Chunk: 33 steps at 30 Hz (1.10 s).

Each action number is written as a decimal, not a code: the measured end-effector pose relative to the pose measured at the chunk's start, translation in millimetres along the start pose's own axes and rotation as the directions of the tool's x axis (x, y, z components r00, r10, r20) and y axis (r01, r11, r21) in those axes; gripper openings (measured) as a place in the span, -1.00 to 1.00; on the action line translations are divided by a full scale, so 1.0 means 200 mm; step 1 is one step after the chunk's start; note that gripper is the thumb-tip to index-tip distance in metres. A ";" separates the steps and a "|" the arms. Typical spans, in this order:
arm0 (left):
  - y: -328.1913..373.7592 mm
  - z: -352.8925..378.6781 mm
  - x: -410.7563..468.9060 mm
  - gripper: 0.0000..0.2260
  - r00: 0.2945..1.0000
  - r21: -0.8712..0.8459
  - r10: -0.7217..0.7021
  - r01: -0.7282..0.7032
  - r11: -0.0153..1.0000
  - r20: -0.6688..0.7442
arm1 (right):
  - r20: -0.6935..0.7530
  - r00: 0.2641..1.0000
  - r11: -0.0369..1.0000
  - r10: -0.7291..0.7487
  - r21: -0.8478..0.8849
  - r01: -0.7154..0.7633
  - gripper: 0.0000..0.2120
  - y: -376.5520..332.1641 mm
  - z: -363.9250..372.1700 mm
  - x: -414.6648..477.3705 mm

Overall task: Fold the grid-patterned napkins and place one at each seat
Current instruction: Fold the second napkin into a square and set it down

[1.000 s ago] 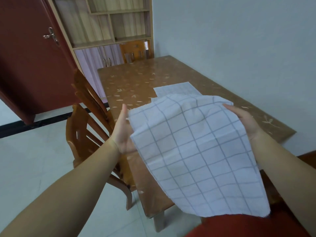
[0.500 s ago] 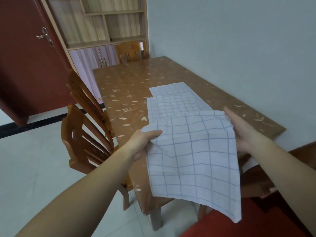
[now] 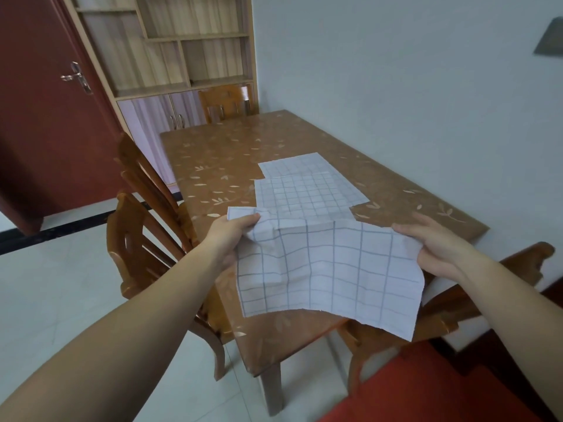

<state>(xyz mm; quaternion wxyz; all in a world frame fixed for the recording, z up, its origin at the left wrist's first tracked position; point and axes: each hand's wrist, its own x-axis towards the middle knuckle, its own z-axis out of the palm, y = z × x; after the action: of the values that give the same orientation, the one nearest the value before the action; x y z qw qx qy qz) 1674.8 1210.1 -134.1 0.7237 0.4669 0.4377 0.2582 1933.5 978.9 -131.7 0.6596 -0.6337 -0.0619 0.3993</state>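
Observation:
A white napkin with a wide grey grid (image 3: 329, 269) hangs spread over the near end of the brown table (image 3: 231, 166). My left hand (image 3: 234, 236) grips its far left corner, which is bunched between thumb and fingers. My right hand (image 3: 432, 245) pinches its right edge. The napkin's near edge droops past the table's front edge. Beyond it, two more grid napkins lie flat on the table: a fine-grid one (image 3: 307, 193) overlapping a second one (image 3: 295, 164) farther back.
Two wooden chairs (image 3: 143, 226) stand at the table's left side, another chair (image 3: 227, 102) at the far end, and a chair back (image 3: 475, 296) at the near right. A white wall runs along the table's right. A shelf cabinet and red door stand behind.
Both hands have lowered the napkin toward the near end of the table. My left hand has closed its fingers on the napkin's corner.

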 end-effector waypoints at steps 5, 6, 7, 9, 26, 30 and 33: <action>0.04 0.00 -0.09 -0.78 0.998 0.127 0.034 -0.028 0.992 -0.047 | -0.119 0.962 0.956 -0.247 -0.194 0.221 -0.14 -0.05 -0.04 -0.08; 0.05 0.00 -0.11 -0.67 0.998 0.127 0.036 -0.029 0.991 -0.055 | -0.132 0.950 0.942 -0.283 -0.226 0.249 -0.20 -0.07 -0.05 -0.10; 0.07 0.01 -0.14 -0.52 0.998 0.123 0.036 -0.029 0.992 -0.057 | -0.129 0.942 0.930 -0.309 -0.250 0.271 -0.29 -0.09 -0.06 -0.12; 0.11 0.02 -0.20 -0.30 0.997 0.117 0.058 -0.053 0.992 -0.045 | -0.094 0.927 0.907 -0.362 -0.267 0.327 -0.51 -0.12 -0.09 -0.15; 0.34 -0.08 -0.48 -0.68 0.749 0.762 0.613 -0.543 0.352 0.251 | 0.019 0.767 0.591 -0.641 -0.625 0.510 -0.79 -0.21 -0.10 -0.52; 0.40 -0.13 -0.47 -0.86 0.734 0.824 0.584 -0.536 0.183 0.347 | 0.025 0.784 0.560 -0.620 -0.685 0.465 -0.80 -0.13 -0.06 -0.51; 0.43 -0.19 -0.45 -0.90 0.729 0.836 0.560 -0.537 0.112 0.393 | 0.006 0.789 0.548 -0.615 -0.716 0.432 -0.82 -0.07 0.01 -0.50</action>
<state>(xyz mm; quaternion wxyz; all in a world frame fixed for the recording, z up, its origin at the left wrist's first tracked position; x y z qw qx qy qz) 1601.7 1194.2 -28.0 0.1808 0.9085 0.3056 0.2204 1870.5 921.1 -76.8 0.4687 -0.8258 -0.3098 0.0484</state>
